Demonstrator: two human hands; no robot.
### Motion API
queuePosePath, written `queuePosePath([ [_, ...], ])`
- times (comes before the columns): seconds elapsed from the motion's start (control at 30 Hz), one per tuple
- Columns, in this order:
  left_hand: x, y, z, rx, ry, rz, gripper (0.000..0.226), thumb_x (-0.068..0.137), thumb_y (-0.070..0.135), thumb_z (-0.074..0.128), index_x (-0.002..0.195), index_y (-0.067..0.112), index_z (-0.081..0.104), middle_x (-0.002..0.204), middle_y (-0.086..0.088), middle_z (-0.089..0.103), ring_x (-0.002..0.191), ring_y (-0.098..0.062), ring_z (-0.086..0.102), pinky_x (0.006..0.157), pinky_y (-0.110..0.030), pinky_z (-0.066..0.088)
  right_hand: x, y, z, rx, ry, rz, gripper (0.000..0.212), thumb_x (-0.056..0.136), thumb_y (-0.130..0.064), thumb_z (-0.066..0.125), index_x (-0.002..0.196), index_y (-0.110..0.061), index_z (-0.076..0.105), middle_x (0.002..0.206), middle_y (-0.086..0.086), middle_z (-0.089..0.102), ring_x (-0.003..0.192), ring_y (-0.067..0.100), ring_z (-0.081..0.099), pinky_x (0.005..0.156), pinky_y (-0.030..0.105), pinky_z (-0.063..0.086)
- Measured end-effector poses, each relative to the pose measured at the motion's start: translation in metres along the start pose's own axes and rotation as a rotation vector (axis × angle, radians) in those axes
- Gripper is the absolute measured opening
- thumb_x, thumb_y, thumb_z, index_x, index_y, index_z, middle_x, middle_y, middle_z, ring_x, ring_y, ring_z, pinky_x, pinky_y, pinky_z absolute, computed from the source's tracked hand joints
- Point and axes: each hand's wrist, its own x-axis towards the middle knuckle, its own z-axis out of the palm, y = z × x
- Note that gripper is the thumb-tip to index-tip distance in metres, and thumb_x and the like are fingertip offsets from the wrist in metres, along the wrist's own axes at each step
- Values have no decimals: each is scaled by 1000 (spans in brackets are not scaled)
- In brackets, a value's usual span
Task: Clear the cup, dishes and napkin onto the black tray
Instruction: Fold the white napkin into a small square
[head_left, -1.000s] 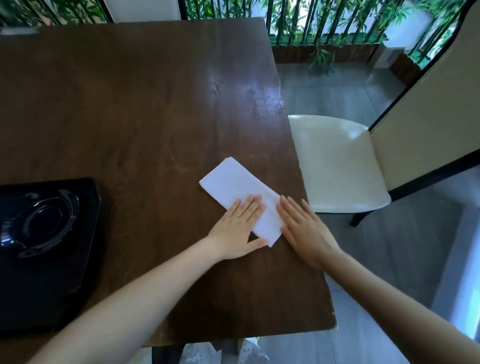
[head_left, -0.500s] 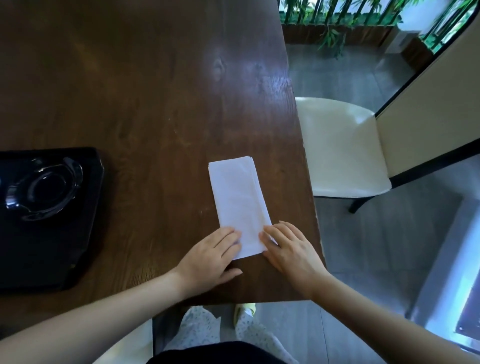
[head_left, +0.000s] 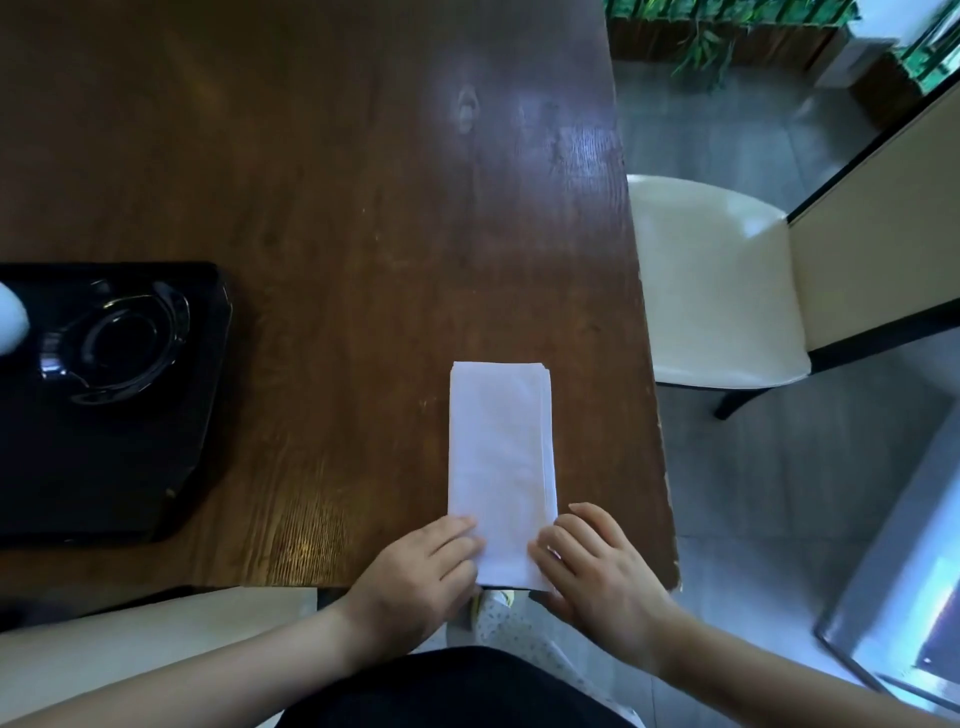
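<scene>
- White cloth is what I have under my fingers: the napkin (head_left: 500, 467), folded into a long strip, its near end hanging just over the table (head_left: 363, 208) edge at six o'clock.
- My left hand (head_left: 415, 577) sits on the near left corner, fingers curled and half closed, tips pressing the cloth; my right hand (head_left: 597, 571) mirrors it on the near right corner. Whether either thumb is under the fabric I cannot tell, so I would call it a light pinch at best, not a firm hold.
- To do this step well, I judge I should get thumbs beneath the overhanging end, clamp all layers together, and lift flat so the fold does not fan open; the stacked edges along the right side look ready to slip apart.
- From my hands, the strip runs straight away toward twelve o'clock, close to the table's right edge, with the cream chair (head_left: 717, 291) beyond that edge at about two o'clock.
- Carrying it calls for a sweep toward ten o'clock, where the black tray (head_left: 130, 467) lies well apart from the napkin, with bare wood between.
- On the tray's far part rests a dark glossy dish (head_left: 122, 343), and something pale (head_left: 10, 322) shows at the frame's left edge, too cut off to name. I would lay the napkin on the tray's bare near part, clear of the dish.
</scene>
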Motion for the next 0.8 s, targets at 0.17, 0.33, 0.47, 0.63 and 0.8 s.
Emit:
queuePosePath([
  [0.17,14,-14,-29,-249,-71,-105,23,93,20,52,81,8,67,80,-3,69,73,-19,66,66,-32,54,6,1,-11,111,-11,12,16,90,-31,50,89,-18,59,85,-3,60,79,21,57,92,35,43],
  [0.33,40,-30,-60,-466,-175,-257,26,92,32,52,84,12,66,79,2,67,71,-13,63,62,-33,52,27,9,-44,277,-22,47,13,87,-20,52,85,-15,64,79,-1,62,74,22,57,77,34,49],
  [0.47,63,-57,-80,-761,-193,-421,20,86,42,57,96,26,63,95,11,66,88,-4,62,79,-25,52,58,26,-73,535,52,353,5,85,-17,60,87,-18,64,76,-6,63,72,6,56,66,21,46],
  [0.63,87,-82,-75,-815,-198,-512,42,79,32,71,108,52,47,113,30,52,107,7,52,85,-8,46,96,59,-77,864,35,614,9,89,-22,58,96,-27,59,81,-19,60,74,-8,58,62,4,43],
  [0.8,111,-106,-46,-807,-24,-752,20,89,21,58,105,35,59,101,27,58,102,0,57,78,-11,49,127,82,-54,802,46,717,17,94,-26,50,108,-19,58,97,-8,61,83,6,58,59,10,47],
])
